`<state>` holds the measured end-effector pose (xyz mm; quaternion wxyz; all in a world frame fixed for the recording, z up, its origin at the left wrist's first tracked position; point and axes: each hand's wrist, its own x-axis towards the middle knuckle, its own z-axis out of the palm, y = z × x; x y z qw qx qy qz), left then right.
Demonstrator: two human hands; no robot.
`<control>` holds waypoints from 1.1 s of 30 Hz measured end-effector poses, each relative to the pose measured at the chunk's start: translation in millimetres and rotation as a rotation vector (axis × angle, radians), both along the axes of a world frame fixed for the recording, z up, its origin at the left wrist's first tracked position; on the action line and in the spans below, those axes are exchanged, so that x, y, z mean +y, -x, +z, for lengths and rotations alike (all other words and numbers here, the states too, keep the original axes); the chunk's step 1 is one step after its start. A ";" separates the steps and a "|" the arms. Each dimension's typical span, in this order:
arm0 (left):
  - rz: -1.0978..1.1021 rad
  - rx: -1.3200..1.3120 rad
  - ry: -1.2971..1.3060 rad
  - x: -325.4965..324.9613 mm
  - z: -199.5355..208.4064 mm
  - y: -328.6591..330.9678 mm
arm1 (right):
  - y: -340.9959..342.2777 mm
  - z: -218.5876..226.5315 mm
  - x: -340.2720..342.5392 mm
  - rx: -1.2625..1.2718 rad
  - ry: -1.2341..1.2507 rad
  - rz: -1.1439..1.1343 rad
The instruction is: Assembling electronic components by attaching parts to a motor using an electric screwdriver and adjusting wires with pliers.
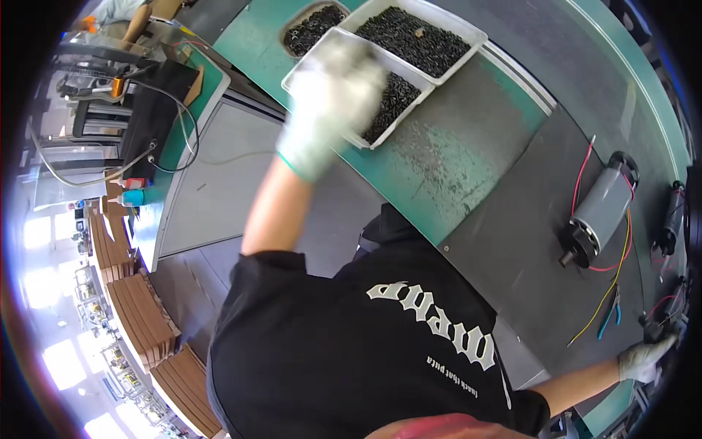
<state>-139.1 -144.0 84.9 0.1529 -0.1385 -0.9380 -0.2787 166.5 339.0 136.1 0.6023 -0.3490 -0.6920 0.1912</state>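
My left hand (333, 102), in a white glove, is over the nearer white bin (395, 130) of small black parts. Motion smears its fingers, so their grip cannot be read. At the far right, my right hand (647, 360), also gloved, has its fingers bent against a dark part near the picture's rim; what they hold is unclear. A grey cylindrical motor (605, 208) with black ends and red and yellow wires lies on the dark mat (504, 256). Near it are blue-handled pliers (610, 313).
A second white bin (479, 36) of black parts and a smaller tray (285, 38) of dark pieces stand at the back. Another motor (671, 219) lies far right. Left are a bench with a cabled device (157, 117), stacked cardboard (142, 318) and another person's arm (137, 23).
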 end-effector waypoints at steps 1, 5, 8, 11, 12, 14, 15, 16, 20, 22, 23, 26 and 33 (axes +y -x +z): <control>0.170 0.075 0.127 -42.3 -6.7 41.0 | -13.9 -14.6 33.8 -0.150 -0.063 -0.044; 0.210 0.013 0.344 -143.1 -34.8 150.3 | -56.6 -62.2 109.2 -0.201 -0.012 0.029; 0.186 -0.026 0.451 -140.8 -38.8 172.7 | -81.8 -67.3 111.8 -0.351 0.156 -0.130; 0.136 -0.020 0.594 -142.8 -57.3 199.8 | -133.7 -104.6 149.0 -0.466 -0.218 0.001; 0.090 -0.012 0.617 -150.8 -71.9 210.1 | -131.7 -112.9 133.5 -0.501 0.023 -0.140; 0.045 -0.018 0.693 -138.3 -68.7 216.8 | -88.0 -105.8 45.4 -0.714 -0.030 -0.138; 0.083 -0.073 0.621 -136.9 -72.8 218.7 | -130.5 -139.1 73.0 -1.270 -0.375 -0.258; 0.038 -0.016 0.610 -139.5 -69.3 222.4 | -105.6 -143.8 48.6 -0.986 0.012 0.082; -0.020 -0.095 0.704 -194.9 -66.7 254.6 | -72.8 -143.4 18.4 -1.047 0.149 -0.105; -0.073 0.032 0.775 -222.4 -83.7 280.8 | -73.8 -143.0 17.6 -1.053 0.025 -0.087; -0.050 0.102 0.816 -229.2 -92.2 290.4 | -73.6 -143.9 18.0 -1.027 -0.013 -0.009; -0.099 0.022 0.813 -185.8 -75.3 261.7 | -77.4 -139.6 19.0 -1.115 0.009 0.087; -0.073 0.160 0.701 -159.7 -59.7 218.7 | -87.4 -135.8 19.5 -1.182 -0.031 0.068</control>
